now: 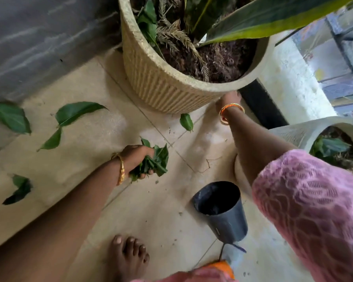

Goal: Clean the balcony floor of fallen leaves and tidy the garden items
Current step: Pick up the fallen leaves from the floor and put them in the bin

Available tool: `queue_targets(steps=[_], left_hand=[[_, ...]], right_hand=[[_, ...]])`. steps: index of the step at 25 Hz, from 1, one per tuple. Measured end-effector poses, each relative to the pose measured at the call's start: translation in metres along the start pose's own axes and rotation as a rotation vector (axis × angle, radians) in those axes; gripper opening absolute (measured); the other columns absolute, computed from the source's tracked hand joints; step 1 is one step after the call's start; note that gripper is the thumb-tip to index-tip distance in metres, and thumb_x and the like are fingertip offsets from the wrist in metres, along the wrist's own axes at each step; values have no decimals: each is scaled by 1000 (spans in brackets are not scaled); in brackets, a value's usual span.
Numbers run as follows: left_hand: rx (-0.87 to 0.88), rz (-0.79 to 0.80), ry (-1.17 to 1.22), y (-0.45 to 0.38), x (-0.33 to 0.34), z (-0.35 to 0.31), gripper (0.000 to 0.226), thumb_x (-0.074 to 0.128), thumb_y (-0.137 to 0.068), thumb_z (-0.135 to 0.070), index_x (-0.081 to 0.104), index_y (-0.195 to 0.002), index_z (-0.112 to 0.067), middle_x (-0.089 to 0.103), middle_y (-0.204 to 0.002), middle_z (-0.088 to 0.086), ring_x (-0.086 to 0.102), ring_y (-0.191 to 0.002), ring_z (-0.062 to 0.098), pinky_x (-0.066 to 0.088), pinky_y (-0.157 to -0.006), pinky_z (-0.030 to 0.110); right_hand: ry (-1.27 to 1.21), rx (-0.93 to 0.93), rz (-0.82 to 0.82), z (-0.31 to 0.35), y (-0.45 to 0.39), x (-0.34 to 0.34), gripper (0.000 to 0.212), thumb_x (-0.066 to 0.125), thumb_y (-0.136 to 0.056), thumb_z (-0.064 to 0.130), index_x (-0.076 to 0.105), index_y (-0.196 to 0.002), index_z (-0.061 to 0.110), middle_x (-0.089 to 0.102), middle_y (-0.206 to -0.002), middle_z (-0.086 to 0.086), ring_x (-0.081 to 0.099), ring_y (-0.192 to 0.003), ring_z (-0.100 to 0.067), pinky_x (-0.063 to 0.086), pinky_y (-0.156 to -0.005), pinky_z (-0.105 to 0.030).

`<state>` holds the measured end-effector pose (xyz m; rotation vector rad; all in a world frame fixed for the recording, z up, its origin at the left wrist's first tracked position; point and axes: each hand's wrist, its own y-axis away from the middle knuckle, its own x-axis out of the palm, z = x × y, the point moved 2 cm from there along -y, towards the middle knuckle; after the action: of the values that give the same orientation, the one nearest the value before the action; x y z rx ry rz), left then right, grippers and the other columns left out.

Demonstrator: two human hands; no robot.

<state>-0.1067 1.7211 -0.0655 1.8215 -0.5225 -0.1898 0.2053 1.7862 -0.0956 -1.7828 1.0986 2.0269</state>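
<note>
Gripping a wad of leaves [156, 159] in our left hand [138, 159], our right hand [229, 98] half hidden under the ribbed planter [163, 86], grip unclear, we risk spilling onto the floor [102, 123], where loose leaves [73, 112] lie

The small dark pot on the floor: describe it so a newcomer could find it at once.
Start at the big ribbed planter, then drop toward the bare foot. The small dark pot stands on the tiles there: dark grey, smooth-walled, holding no plant, unlike both pale planters.
</note>
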Motion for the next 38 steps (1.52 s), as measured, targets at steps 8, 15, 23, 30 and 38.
queue_targets(steps=[8,15,23,30,38], left_hand=[[12,-19,-25,9,-2,5,8,51,-86,-5,57,-85,-1,60,-65,16,52,-40,16,37,-35,17],[98,-124,1,55,13,14,25,70,-83,-36,59,-87,-15,63,-82,10,54,-53,17,40,-38,19],[128,-241,44,93,9,10,12,69,-83,-25,62,-75,-18,59,-67,1,54,-59,17,40,-41,15],[42,-362,205,78,-22,23,21,64,-84,-27,56,-70,-14,59,-70,4,55,-63,19,46,-49,24],[40,-377,194,71,-50,24,20,70,-82,-18,53,-73,-14,56,-74,1,54,-67,15,45,-64,28]], right_hand=[[-330,98,-180,-10,52,5,28,45,-92,5,62,-115,4,51,-124,-17,51,-111,-30,39,-85,-26],[-929,161,38,23,207,1,23,79,-72,9,61,-77,21,63,-69,4,57,-58,-3,49,-57,-22],[-1106,13,625,60,270,-22,15,55,-83,-11,59,-85,4,60,-73,-7,61,-66,-12,56,-66,-25],[-445,-25,258,52,186,3,42,63,-83,14,59,-123,24,38,-144,-7,46,-125,-25,38,-103,-31],[-221,-101,241,70,149,29,64,58,-84,12,36,-144,13,18,-156,-4,29,-138,-29,27,-113,-31]])
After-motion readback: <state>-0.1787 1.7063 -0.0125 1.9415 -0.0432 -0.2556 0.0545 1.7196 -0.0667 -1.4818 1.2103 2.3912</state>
